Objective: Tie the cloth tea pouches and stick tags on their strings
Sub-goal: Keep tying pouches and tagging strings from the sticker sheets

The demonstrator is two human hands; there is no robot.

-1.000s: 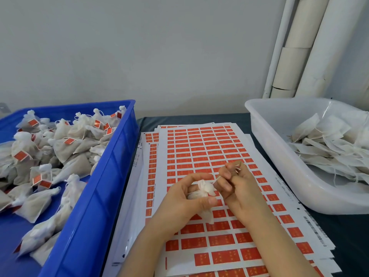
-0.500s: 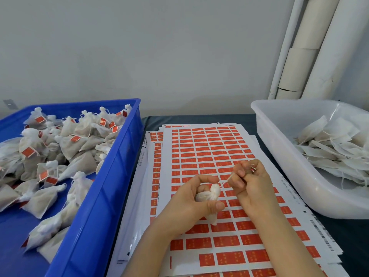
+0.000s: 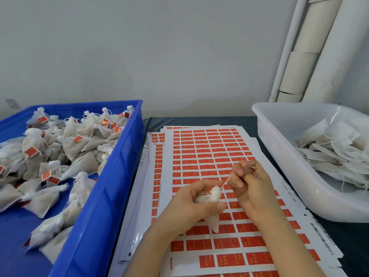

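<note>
My left hand (image 3: 191, 204) grips a small white cloth tea pouch (image 3: 211, 196), gathered at its neck, above the sticker sheets. A thin white string (image 3: 227, 179) runs taut from the pouch's neck up and right into my right hand (image 3: 249, 184), whose curled fingers pinch it. The string's end pokes out above that hand's fingers. Sheets of red tag stickers (image 3: 205, 156) lie stacked under both hands. The pouch's lower tip hangs below my left thumb.
A blue crate (image 3: 111, 176) on the left holds several tied pouches with red tags (image 3: 65, 144). A white tub (image 3: 283, 156) on the right holds several flat pouches with loose strings (image 3: 337, 150). Pale tubes (image 3: 311, 47) lean against the wall behind it.
My right hand has drawn the string a little farther right and up from the pouch, so more string shows. The left hand keeps its grip on the pouch.
</note>
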